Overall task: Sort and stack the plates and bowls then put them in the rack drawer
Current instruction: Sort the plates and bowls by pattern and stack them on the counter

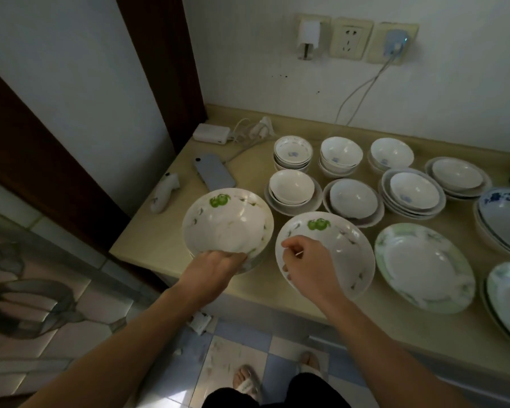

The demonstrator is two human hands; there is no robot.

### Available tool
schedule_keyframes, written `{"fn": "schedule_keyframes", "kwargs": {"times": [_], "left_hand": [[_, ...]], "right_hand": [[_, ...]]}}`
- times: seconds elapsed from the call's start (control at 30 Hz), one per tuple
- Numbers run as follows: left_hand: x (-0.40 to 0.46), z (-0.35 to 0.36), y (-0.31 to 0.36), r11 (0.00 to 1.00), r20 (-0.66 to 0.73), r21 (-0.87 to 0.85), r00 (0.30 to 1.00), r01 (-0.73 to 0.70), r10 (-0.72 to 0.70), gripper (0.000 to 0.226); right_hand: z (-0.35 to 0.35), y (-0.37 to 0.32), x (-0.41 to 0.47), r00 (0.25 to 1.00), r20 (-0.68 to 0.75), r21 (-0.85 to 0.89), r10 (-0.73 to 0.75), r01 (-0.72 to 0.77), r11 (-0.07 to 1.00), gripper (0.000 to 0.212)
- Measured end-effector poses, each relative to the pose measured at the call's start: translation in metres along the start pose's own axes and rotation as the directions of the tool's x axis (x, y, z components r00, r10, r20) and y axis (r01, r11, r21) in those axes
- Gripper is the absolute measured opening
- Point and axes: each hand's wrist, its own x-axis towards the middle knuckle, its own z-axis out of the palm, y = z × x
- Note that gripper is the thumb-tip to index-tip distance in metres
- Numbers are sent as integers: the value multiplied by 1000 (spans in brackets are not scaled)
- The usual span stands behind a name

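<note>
Left of the phone-side green-printed plate (325, 251), whose near rim the right hand (308, 267) pinches, the left hand (215, 265) grips a matching plate (227, 222) by its rim.

Dim, soft light throughout, with faint glare on the plates (227, 228). Wide-angle bending curves the edges. The picture is slightly blurred overall.

Back left on the beige surface (147, 245) sits a white charger block (211, 133) with tangled white cables (255, 129) beside it. Nearer lies a blue-grey phone (214, 175) face down (cable plugged in). A white handheld gadget (165, 192) rests at the left edge. Three wall sockets (350, 39) above; checkered floor tiles (242, 343) below.
</note>
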Motion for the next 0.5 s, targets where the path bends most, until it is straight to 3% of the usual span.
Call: {"fn": "schedule_keyframes", "kwargs": {"times": [0.27,0.37,0.5], "left_hand": [[-1,-26,-4,993,-199,23,973,-114,116,36],[6,-32,-11,995,-249,-57,966,-83,67,36],[13,-39,-21,990,-304,-74,948,-121,93,42]], "right_hand": [[8,-2,1,976,109,162,186,-202,966,18],[15,-10,4,933,232,336,274,-341,878,13],[32,-22,9,872,361,475,330,-477,740,25]]}}
